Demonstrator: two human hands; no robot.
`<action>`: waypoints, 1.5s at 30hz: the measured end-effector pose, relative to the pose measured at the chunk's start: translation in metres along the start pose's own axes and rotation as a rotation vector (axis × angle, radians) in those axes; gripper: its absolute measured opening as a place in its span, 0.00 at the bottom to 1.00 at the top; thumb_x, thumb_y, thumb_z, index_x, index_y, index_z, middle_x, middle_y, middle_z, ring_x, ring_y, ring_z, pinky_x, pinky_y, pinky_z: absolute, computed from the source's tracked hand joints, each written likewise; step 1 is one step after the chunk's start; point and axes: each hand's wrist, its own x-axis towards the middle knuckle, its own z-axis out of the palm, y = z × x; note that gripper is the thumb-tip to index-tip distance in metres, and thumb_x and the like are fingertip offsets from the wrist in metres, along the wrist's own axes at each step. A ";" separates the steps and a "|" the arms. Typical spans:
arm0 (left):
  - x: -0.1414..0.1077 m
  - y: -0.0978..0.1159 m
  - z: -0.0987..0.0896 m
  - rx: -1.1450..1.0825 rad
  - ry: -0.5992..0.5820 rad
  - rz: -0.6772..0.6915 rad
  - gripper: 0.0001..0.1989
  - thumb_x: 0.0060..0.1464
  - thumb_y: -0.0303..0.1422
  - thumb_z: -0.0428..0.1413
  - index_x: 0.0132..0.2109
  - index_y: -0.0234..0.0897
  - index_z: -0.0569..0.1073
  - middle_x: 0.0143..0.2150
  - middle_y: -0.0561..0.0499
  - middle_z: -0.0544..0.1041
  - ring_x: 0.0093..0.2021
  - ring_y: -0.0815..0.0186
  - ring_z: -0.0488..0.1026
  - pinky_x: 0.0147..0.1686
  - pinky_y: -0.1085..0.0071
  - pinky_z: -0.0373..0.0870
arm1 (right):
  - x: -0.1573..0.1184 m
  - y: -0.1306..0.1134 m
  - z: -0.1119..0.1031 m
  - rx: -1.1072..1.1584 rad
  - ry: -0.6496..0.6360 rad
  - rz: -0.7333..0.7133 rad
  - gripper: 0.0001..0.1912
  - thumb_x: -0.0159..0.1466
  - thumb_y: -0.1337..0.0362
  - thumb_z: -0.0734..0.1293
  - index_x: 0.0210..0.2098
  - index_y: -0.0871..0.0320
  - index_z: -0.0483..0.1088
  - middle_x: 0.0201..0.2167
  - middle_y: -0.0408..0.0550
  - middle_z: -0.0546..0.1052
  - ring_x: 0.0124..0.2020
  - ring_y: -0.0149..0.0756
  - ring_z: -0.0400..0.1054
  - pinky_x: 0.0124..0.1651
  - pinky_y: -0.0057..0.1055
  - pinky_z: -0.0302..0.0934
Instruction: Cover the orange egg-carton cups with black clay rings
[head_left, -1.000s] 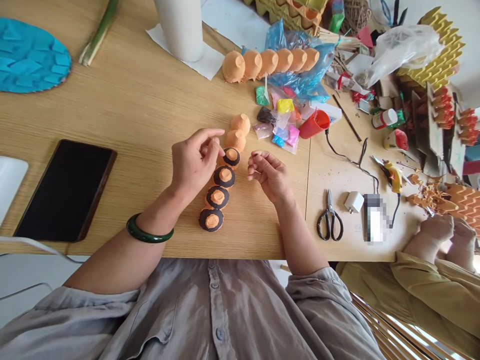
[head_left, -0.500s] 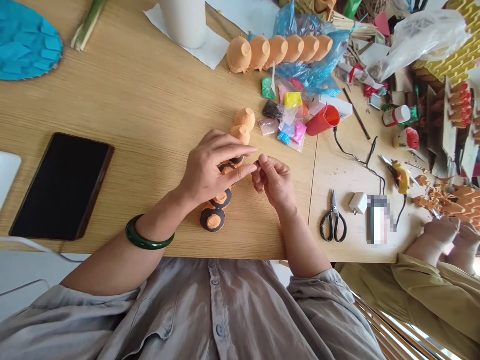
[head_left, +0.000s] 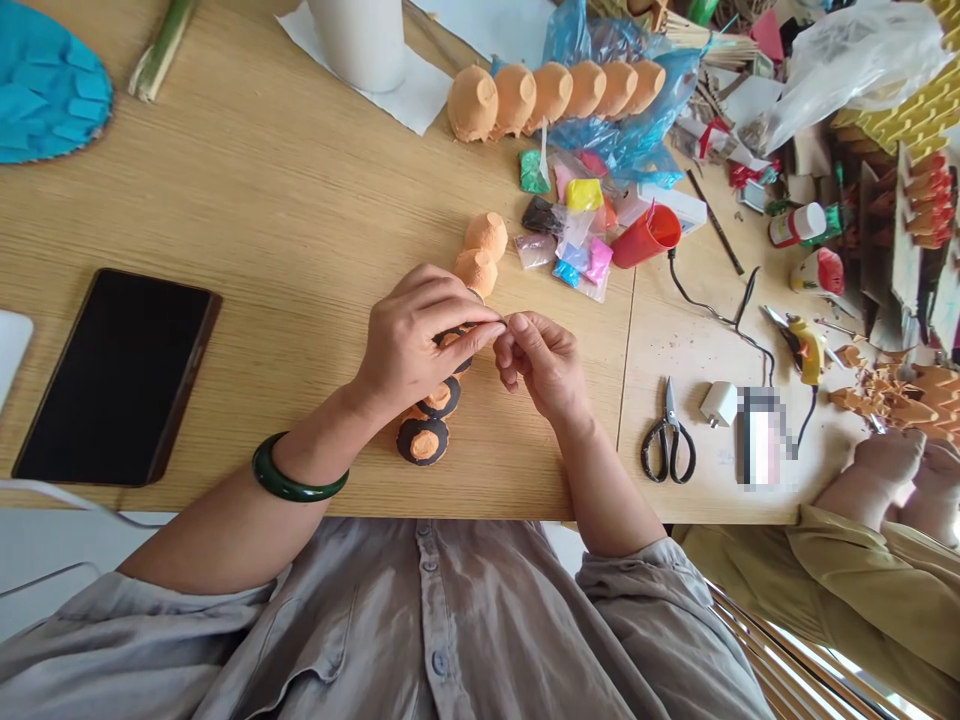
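Observation:
My right hand (head_left: 546,362) pinches a tiny dark piece, apparently black clay, between thumb and curled forefinger. The fingertips of my left hand (head_left: 424,335) come together on the same piece, meeting the right fingertips. Most of the piece is hidden by the fingers. Under and beside my left hand lies a short row of orange egg-carton cups (head_left: 486,236). The nearer cups carry black rings (head_left: 411,452) around their orange tips; the far cups are plain orange. My left hand covers the middle of the row.
Several orange cups (head_left: 551,92) stand in a second row at the back. Clay packets (head_left: 583,195), a red cup (head_left: 646,236), scissors (head_left: 667,440) and a glue gun (head_left: 806,350) lie to the right. A tablet (head_left: 116,375) is at left. Another person's hands (head_left: 889,465) rest at far right.
My left fingers have closed from a gap, and their tips now meet the dark piece in my right fingers. The right hand has shifted slightly left.

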 end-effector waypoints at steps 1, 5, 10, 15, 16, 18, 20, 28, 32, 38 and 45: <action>0.000 -0.001 0.000 0.001 0.017 0.026 0.06 0.75 0.40 0.63 0.44 0.52 0.83 0.38 0.56 0.87 0.43 0.62 0.81 0.44 0.58 0.81 | 0.000 -0.001 0.000 0.011 -0.001 0.001 0.32 0.60 0.32 0.80 0.29 0.54 0.73 0.22 0.35 0.73 0.17 0.24 0.62 0.19 0.24 0.59; 0.000 0.001 -0.003 0.008 -0.067 -0.053 0.06 0.74 0.43 0.64 0.49 0.51 0.85 0.44 0.53 0.89 0.45 0.59 0.83 0.48 0.56 0.82 | 0.000 -0.002 -0.001 0.052 0.001 -0.003 0.30 0.59 0.35 0.82 0.30 0.54 0.74 0.21 0.34 0.73 0.17 0.23 0.62 0.19 0.24 0.59; 0.000 0.004 -0.005 0.033 -0.139 -0.141 0.08 0.74 0.44 0.62 0.48 0.52 0.87 0.44 0.52 0.89 0.47 0.57 0.83 0.53 0.53 0.82 | 0.000 -0.001 -0.003 0.042 -0.011 0.009 0.30 0.60 0.35 0.82 0.29 0.55 0.74 0.22 0.35 0.74 0.17 0.23 0.64 0.19 0.23 0.61; -0.002 0.002 -0.003 0.012 -0.096 -0.115 0.08 0.74 0.41 0.63 0.46 0.49 0.86 0.42 0.52 0.88 0.45 0.58 0.83 0.51 0.55 0.83 | 0.000 -0.002 -0.003 0.049 -0.021 0.034 0.30 0.59 0.35 0.83 0.30 0.55 0.74 0.22 0.35 0.74 0.18 0.24 0.65 0.19 0.23 0.62; -0.002 0.002 -0.003 -0.005 -0.092 -0.106 0.06 0.74 0.40 0.64 0.47 0.50 0.86 0.42 0.52 0.88 0.46 0.58 0.83 0.51 0.56 0.83 | 0.000 -0.002 -0.003 0.055 -0.020 0.029 0.30 0.58 0.36 0.83 0.30 0.55 0.74 0.22 0.35 0.74 0.17 0.23 0.64 0.19 0.23 0.62; -0.002 0.002 -0.003 -0.030 -0.092 -0.099 0.05 0.73 0.40 0.65 0.50 0.51 0.86 0.44 0.52 0.88 0.47 0.58 0.83 0.52 0.56 0.82 | 0.000 -0.003 -0.003 0.060 -0.015 0.019 0.30 0.58 0.36 0.83 0.30 0.55 0.74 0.22 0.35 0.74 0.17 0.23 0.65 0.19 0.23 0.62; -0.002 0.002 -0.004 -0.026 -0.102 -0.108 0.07 0.72 0.41 0.66 0.53 0.51 0.86 0.45 0.51 0.88 0.47 0.58 0.83 0.52 0.56 0.82 | 0.000 -0.002 -0.003 0.058 -0.016 0.017 0.30 0.59 0.36 0.83 0.29 0.55 0.74 0.22 0.35 0.74 0.18 0.23 0.65 0.19 0.23 0.62; -0.003 0.003 -0.003 -0.021 -0.073 -0.076 0.05 0.74 0.40 0.64 0.46 0.52 0.86 0.41 0.53 0.88 0.44 0.60 0.82 0.47 0.56 0.83 | -0.001 -0.001 -0.004 0.084 -0.040 0.045 0.29 0.60 0.37 0.83 0.30 0.55 0.74 0.23 0.35 0.75 0.18 0.24 0.66 0.18 0.23 0.63; -0.002 0.003 -0.004 -0.025 -0.050 -0.016 0.03 0.73 0.39 0.66 0.49 0.52 0.85 0.44 0.53 0.89 0.44 0.60 0.83 0.46 0.58 0.83 | 0.001 -0.002 -0.005 0.099 -0.030 0.062 0.30 0.57 0.37 0.84 0.31 0.55 0.75 0.22 0.34 0.74 0.17 0.23 0.65 0.18 0.22 0.63; -0.003 0.003 -0.004 -0.045 -0.118 -0.108 0.05 0.73 0.40 0.65 0.47 0.52 0.87 0.42 0.52 0.88 0.44 0.58 0.83 0.48 0.56 0.83 | 0.002 -0.002 -0.004 0.122 -0.057 0.069 0.30 0.56 0.37 0.85 0.29 0.56 0.75 0.22 0.34 0.75 0.17 0.23 0.66 0.18 0.22 0.64; -0.004 0.001 0.000 -0.069 -0.039 -0.010 0.04 0.71 0.37 0.67 0.49 0.52 0.87 0.42 0.51 0.88 0.43 0.59 0.82 0.43 0.58 0.81 | 0.002 -0.001 -0.005 0.149 -0.057 0.093 0.29 0.55 0.40 0.86 0.31 0.57 0.76 0.21 0.33 0.76 0.16 0.23 0.66 0.18 0.21 0.66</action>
